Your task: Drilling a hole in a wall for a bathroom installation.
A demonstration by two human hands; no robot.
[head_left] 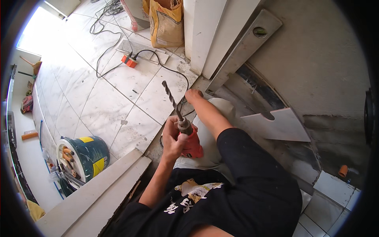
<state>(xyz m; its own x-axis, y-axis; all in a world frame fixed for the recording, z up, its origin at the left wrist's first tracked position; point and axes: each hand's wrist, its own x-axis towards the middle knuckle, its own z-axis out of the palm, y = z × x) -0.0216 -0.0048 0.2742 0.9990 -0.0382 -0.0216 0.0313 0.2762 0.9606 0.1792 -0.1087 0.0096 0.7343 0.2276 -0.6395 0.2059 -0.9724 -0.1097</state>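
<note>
A red power drill [192,147] with a long spiral masonry bit [170,96] points up and away in front of my lap. My left hand [172,138] is closed around its front end, by the metal chuck [184,125]. Beyond my knee, my right hand [193,95] is closed at the black power cord [180,73], which meets its fingers; the exact grip is hidden. The cord runs from an orange socket block [129,61] on the tiled floor, then passes below my right hand toward the drill.
A bucket of tools [92,154] stands at left, beside a raised white sill [92,193]. A spirit level [246,49] leans at the door frame. A notched tile piece [276,125] lies right. A yellow sack [166,25] and coiled cable [112,8] are farther off.
</note>
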